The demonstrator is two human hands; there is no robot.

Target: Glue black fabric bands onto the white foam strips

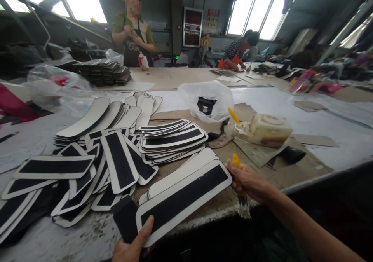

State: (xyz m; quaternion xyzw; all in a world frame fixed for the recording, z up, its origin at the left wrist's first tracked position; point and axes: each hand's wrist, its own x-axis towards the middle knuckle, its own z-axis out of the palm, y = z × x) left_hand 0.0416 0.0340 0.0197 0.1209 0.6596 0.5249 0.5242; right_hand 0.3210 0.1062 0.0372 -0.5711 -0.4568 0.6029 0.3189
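My left hand (132,241) grips the near-left end of a long white panel (183,199) with a black strip on its face, thumb on top. A black strip of material (126,217) lies against that end; whether my fingers hold it too is hidden. At the panel's far-right corner, my right hand (251,179) is closed round a yellow-handled brush (236,161), bristles pointing down past the table edge, and its fingertips touch the corner. Plain white panels (186,172) lie just behind. Farther back is a neat stack of strip-covered panels (175,139).
Loose strip-covered panels (55,166) are heaped at left, with plain panels (84,116) behind. A stained plastic container (266,130) with another yellow-handled brush (234,116) stands right, near a plastic bag (186,96). Two people (136,40) work across the table.
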